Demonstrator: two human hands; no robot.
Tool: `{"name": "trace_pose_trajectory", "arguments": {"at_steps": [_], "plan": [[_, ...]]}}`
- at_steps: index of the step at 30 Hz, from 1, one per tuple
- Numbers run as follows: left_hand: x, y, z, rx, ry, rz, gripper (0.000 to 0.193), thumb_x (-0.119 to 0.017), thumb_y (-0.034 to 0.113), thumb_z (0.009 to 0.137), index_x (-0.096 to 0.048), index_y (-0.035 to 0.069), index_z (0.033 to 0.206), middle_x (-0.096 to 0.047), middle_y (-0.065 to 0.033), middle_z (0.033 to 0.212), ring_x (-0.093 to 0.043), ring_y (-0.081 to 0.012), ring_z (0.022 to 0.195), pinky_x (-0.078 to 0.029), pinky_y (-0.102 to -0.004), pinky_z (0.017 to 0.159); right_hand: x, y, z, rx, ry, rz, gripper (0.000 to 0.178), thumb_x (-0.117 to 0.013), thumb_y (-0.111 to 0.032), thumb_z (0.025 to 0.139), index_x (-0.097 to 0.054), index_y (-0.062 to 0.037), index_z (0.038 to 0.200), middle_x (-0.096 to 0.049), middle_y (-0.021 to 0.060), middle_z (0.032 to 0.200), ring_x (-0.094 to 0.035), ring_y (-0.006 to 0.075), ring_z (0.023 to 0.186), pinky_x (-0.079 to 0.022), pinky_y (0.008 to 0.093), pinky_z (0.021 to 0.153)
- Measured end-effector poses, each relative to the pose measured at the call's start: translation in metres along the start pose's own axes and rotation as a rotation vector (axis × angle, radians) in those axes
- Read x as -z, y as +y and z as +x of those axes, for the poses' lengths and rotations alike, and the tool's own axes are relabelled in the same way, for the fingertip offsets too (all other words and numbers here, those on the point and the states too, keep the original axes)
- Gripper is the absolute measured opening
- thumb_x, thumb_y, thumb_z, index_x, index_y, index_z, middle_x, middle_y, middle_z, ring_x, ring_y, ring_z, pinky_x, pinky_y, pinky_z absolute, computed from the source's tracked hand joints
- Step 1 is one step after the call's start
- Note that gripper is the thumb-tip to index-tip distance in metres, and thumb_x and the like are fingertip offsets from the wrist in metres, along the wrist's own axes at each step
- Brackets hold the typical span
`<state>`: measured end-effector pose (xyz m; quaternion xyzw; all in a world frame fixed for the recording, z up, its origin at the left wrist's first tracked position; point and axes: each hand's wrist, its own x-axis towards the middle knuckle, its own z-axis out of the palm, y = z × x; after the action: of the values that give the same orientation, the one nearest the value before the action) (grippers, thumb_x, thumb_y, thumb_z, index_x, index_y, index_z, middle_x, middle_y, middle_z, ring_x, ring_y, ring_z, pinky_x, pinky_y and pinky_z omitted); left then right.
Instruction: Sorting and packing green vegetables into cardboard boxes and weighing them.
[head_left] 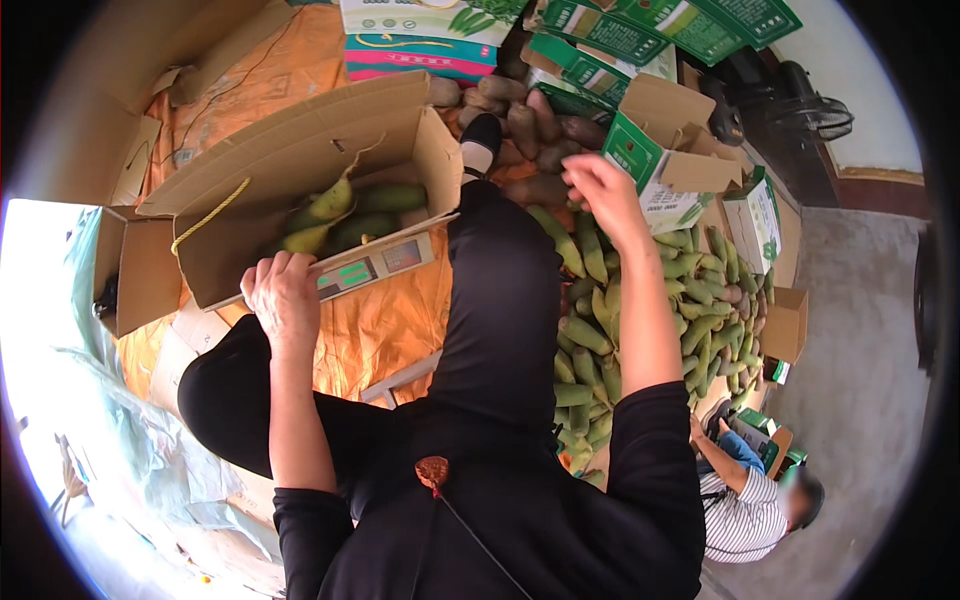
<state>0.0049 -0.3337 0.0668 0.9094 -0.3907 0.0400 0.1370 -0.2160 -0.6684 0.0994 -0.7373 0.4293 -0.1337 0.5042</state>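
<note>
My left hand (pixel 280 292) has its fingers folded over the near edge of an open cardboard box (pixel 290 130). Several long green radishes (pixel 385 197) lie inside it, some with thin root tails. Beside my left hand, along the box's near side, a digital scale display (pixel 355 273) glows green. My right hand (pixel 605 192) is raised between the box and a big pile of green radishes (pixel 590 335). Its fingers are loosely bent and apart, with nothing visible in them. Brownish radishes (pixel 522 128) lie just beyond it.
Printed cartons (pixel 420 57) stand at the back, and an open green and white carton (pixel 640 165) at the right. A black fan (pixel 810 115) is near the wall. An orange sheet (pixel 385 330) covers the floor. Another person (pixel 745 510) sits at the lower right.
</note>
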Motion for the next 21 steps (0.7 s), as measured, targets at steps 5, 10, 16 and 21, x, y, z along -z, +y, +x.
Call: {"name": "trace_pose_trajectory", "arguments": {"at_steps": [5,10,16,21], "plan": [[0.0,0.009,0.006,-0.003,-0.038,-0.014,0.016,-0.071,0.008,0.069,-0.066,0.012,0.084,-0.06,-0.0032,0.082,-0.056,-0.0244,0.087,-0.037,-0.0401,0.09,0.064,0.21,-0.053,-0.057,0.223,-0.591,0.022,-0.062,-0.021,0.086,-0.067,-0.0025,0.098,-0.068,0.0117,0.082,-0.064,0.0255,0.073,-0.049,0.0338,0.067],[0.007,0.002,0.0,0.037,-0.057,0.058,0.016,-0.072,0.011,0.072,-0.066,0.012,0.086,-0.06,-0.0029,0.082,-0.057,-0.0245,0.087,-0.037,-0.041,0.092,0.054,0.263,-0.116,-0.64,0.448,-0.654,0.031,-0.061,-0.03,0.087,-0.067,0.0001,0.092,-0.067,0.0167,0.076,-0.064,0.0354,0.076,-0.049,0.0412,0.071],[-0.015,0.016,0.013,-0.032,-0.016,-0.064,0.015,-0.071,0.009,0.069,-0.066,0.013,0.082,-0.06,-0.0034,0.081,-0.057,-0.0251,0.086,-0.038,-0.0411,0.089,0.13,0.394,-0.179,-0.663,0.193,-0.466,0.038,-0.06,-0.038,0.09,-0.063,-0.0017,0.077,-0.062,0.0087,0.064,-0.056,0.0215,0.053,-0.041,0.0369,0.046],[0.005,0.003,0.0,0.015,-0.002,0.017,0.013,-0.072,0.01,0.068,-0.066,0.014,0.079,-0.059,-0.0024,0.078,-0.057,-0.0237,0.084,-0.038,-0.0403,0.088,0.06,0.328,-0.149,-1.104,0.33,0.165,0.029,-0.064,-0.034,0.088,-0.065,-0.0049,0.083,-0.059,0.0052,0.061,-0.056,0.0201,0.053,-0.041,0.0341,0.048]]}}
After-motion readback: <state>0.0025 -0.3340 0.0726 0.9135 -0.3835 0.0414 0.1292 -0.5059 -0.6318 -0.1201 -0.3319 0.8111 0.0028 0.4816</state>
